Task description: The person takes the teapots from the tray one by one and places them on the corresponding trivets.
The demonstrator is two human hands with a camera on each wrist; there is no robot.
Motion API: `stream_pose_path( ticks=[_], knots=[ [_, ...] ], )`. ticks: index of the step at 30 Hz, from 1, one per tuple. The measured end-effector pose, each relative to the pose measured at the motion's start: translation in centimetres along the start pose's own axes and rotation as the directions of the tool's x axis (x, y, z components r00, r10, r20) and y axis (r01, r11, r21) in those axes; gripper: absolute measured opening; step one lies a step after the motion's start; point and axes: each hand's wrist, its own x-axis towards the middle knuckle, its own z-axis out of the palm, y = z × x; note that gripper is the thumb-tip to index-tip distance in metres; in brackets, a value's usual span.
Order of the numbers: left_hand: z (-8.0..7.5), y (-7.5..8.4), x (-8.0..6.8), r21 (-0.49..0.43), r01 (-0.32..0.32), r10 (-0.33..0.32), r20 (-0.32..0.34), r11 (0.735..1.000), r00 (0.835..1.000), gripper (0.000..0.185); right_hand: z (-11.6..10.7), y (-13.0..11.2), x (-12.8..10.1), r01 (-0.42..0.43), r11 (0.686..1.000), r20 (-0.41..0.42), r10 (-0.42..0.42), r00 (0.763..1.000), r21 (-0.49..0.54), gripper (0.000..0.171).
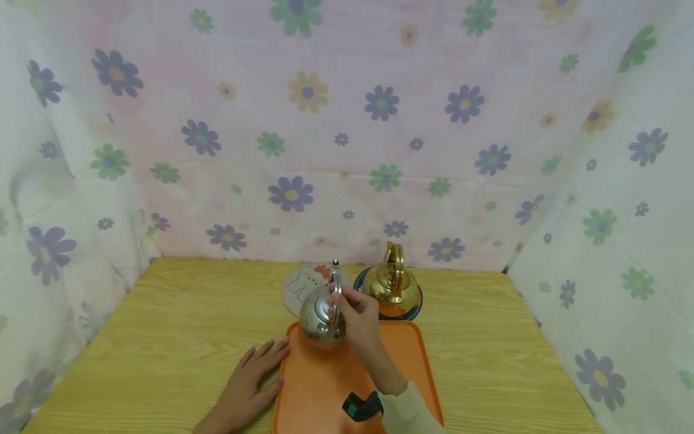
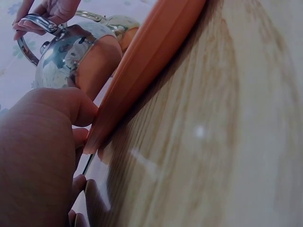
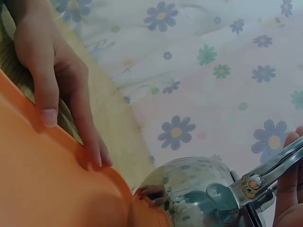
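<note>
Gripping the silver kettle point(image 1: 320, 313) by its hinged handle with our right hand point(image 1: 358, 313) at the orange tray's point(image 1: 401, 361) far edge, left hand point(image 1: 252, 380) flat against the rim, we judge it rigid, slick, probably light.

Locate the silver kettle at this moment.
In the head view the silver kettle is at the far left corner of the orange tray, its handle gripped by the right hand, just in front of the round coaster.
</note>
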Motion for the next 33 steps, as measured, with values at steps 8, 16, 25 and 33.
stream_pose_path(
  ticks=[8,16,25,33],
  knots=[
    [-0.2,0.2,0.0,0.012,-0.015,0.015,-0.011,1.0,1.0,0.051,0.1,-0.4,1.1,0.001,1.0,-0.001,-0.001,1.0,0.023,0.032],
    [-0.3,0.3,0.0,0.01,-0.009,0.009,-0.004,1.0,1.0,0.051,0.4,-0.4,1.7,-0.016,1.0,-0.004,0.016,1.0,-0.013,0.034],
    [-0.3,0.4,0.0,0.002,-0.004,0.004,-0.004,1.0,1.0,0.051,0.8,-0.6,2.8,-0.018,1.0,-0.02,0.018,1.0,0.007,0.032],
    [-0.2,0.3,0.0,0.012,-0.013,0.013,-0.009,1.0,1.0,0.052,0.7,-0.6,3.6,-0.007,1.0,-0.008,0.007,1.0,0.026,0.03]
  ],
)
